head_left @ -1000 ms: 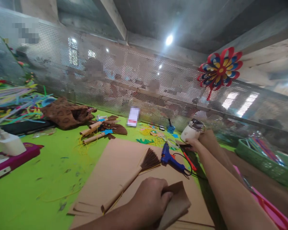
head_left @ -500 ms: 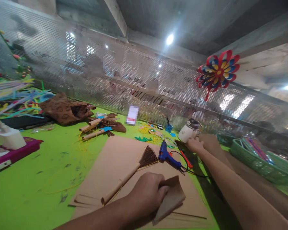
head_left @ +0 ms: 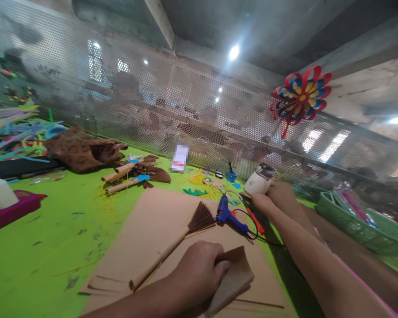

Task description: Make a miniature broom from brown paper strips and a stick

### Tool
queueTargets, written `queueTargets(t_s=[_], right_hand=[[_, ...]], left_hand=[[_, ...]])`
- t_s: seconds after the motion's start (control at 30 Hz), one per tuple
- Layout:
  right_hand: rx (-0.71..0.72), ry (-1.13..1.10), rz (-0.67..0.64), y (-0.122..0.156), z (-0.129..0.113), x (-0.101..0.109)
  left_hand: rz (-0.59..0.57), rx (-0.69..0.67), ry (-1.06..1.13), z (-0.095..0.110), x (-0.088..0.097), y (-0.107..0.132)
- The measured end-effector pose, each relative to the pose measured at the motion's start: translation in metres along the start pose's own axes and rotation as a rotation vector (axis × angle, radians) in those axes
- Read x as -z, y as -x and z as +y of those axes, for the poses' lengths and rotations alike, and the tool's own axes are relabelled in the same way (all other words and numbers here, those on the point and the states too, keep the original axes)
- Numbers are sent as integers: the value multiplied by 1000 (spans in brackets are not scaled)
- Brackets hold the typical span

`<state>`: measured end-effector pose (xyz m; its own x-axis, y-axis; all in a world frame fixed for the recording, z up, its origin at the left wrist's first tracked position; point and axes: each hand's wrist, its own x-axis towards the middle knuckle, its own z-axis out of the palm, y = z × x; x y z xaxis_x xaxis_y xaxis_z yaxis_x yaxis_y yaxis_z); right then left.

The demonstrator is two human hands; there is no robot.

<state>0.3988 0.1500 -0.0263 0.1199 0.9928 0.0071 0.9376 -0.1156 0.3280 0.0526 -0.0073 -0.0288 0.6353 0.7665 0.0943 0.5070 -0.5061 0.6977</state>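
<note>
My left hand (head_left: 204,267) is closed around a folded piece of brown paper (head_left: 234,276), pinched between thumb and fingers above a large brown paper sheet (head_left: 146,221). Beside it lies a rolled paper tube (head_left: 162,260) with a pleated dark brown fan end (head_left: 201,217) and yellow string. My right hand (head_left: 262,204) reaches out by a white jar (head_left: 259,180) with a dark top. Its fingers are mostly out of sight, so I cannot tell whether they grip anything. A blue glue gun (head_left: 230,216) and a red-orange tool (head_left: 255,221) lie near that hand.
Finished-looking paper tubes with fans (head_left: 128,183), a brown patterned bag (head_left: 79,150) and a purple power strip (head_left: 20,205) are on the left. A phone (head_left: 180,158) leans at the back. A green basket (head_left: 361,225) stands right. Perforated metal (head_left: 172,110) borders the table.
The view has shifted slightly, so the table items sit further left. My right hand has moved a little, its fingers now less visible by the jar. My left hand still holds the folded paper.
</note>
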Motion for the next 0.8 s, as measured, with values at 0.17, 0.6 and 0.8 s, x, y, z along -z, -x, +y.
queueTargets(t_s=[0.17, 0.6, 0.8], right_hand=[[-27, 64, -42, -5, 0, -5], [59, 145, 25, -10, -3, -9], [10, 130, 52, -2, 1, -6]], left_hand=[[-5, 4, 21, 1, 1, 0], [-21, 17, 22, 7, 4, 2], [-38, 30, 14, 6, 5, 2]])
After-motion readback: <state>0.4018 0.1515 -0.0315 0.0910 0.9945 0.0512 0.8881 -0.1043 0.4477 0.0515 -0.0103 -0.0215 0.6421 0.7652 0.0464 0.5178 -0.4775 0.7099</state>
